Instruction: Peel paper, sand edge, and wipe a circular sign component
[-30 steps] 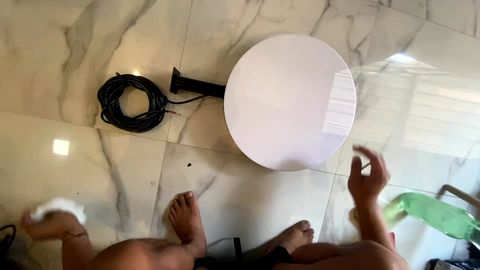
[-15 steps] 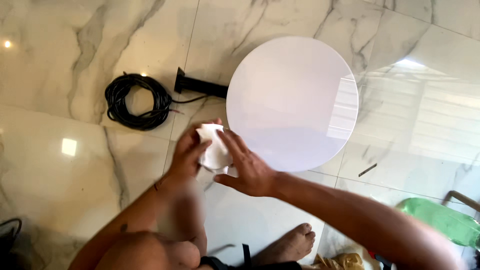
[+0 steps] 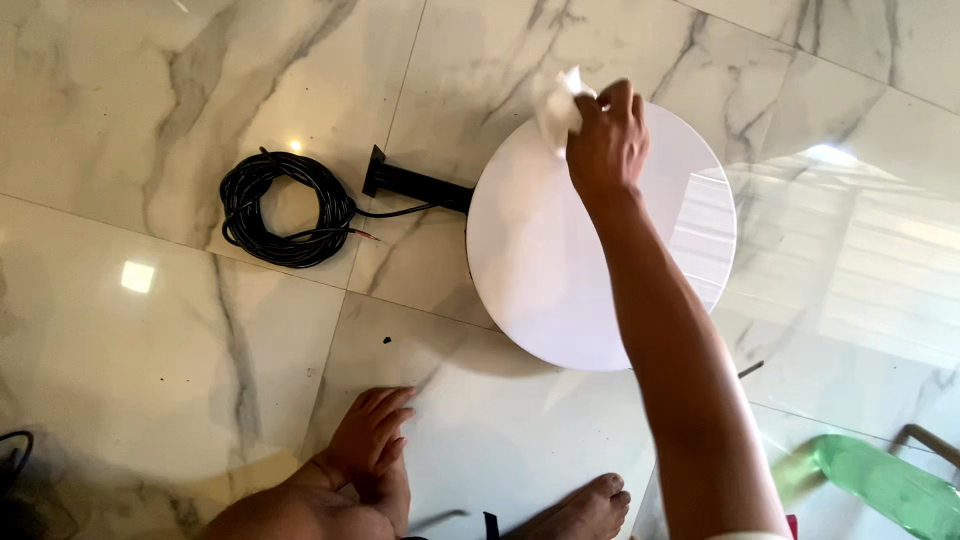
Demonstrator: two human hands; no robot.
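The right hand (image 3: 607, 140) now holds the white cloth (image 3: 556, 108) alone, fingers clamped on it at the white round disc's (image 3: 560, 260) far edge. The left hand (image 3: 368, 440) has dropped to the marble floor (image 3: 150, 120), fingers together.

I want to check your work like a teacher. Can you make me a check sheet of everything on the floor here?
Surface: glossy marble floor, light glare in spots.
Job's things: round white disc lying flat; crumpled white cloth at its far edge.
Clutter: green plastic bottle lower right; small dark bit near the disc.
Grips: right hand pinches the cloth over the disc; left hand rests flat on the floor, empty.
Cables: black cable coil, joined to the black stem beside the disc.
Surroundings: bare foot at the bottom edge.
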